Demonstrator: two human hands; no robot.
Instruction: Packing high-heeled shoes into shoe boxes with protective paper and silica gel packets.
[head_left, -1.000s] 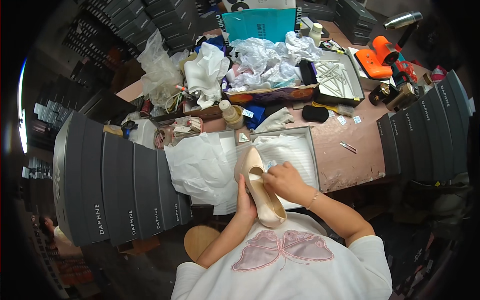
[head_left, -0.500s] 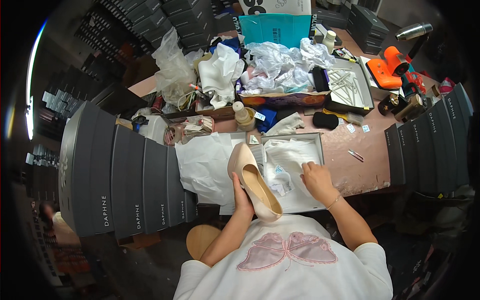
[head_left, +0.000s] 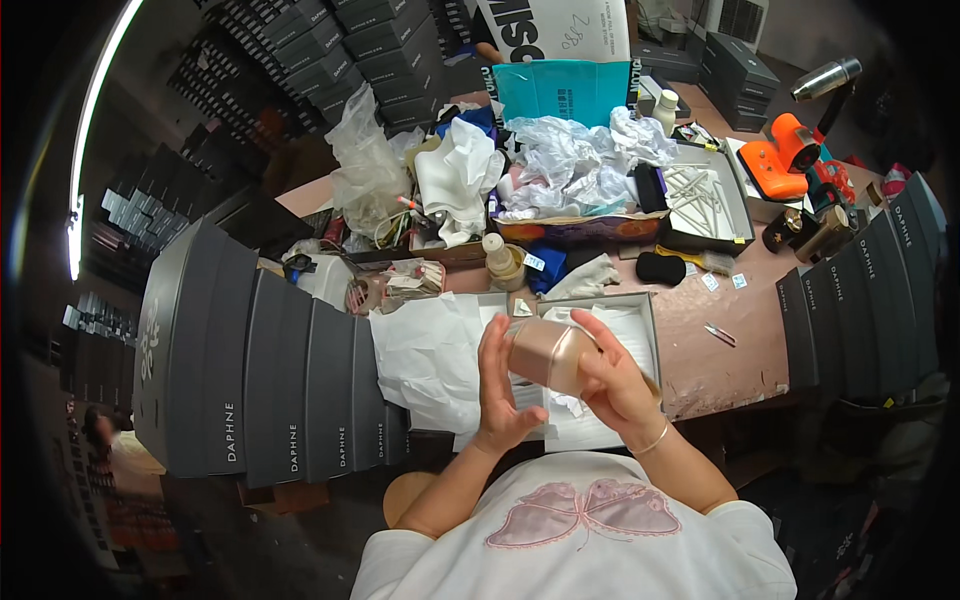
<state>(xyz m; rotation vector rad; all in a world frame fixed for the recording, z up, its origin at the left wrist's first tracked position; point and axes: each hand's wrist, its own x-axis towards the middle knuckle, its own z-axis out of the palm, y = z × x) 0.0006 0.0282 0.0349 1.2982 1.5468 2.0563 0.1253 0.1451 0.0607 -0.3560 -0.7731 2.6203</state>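
Observation:
A beige pump shoe (head_left: 543, 354) is held above an open grey shoe box (head_left: 655, 345) lined with white tissue, its squarish toe turned toward my left side. Around the shoe's body wraps my right hand (head_left: 622, 392), with the thumb on the upper. Most of the shoe behind that hand is hidden. Beside the toe is my left hand (head_left: 497, 390), its fingers stretched up and the thumb apart; whether it touches the shoe is unclear. Under and left of the hands lies a sheet of white paper (head_left: 425, 350).
Grey shoe boxes stand in rows at left (head_left: 270, 390) and right (head_left: 870, 270). Small scissors (head_left: 719, 334) lie on the pink tabletop (head_left: 700, 370). Behind are a pump bottle (head_left: 503, 262), a black sponge (head_left: 661, 268), a yellow brush (head_left: 705, 261) and a carton of crumpled paper (head_left: 580, 229).
The shoe has swung round from upright in my left hand to my right hand's grip. My right hand has come up from the box, and my left fingers have spread off the shoe.

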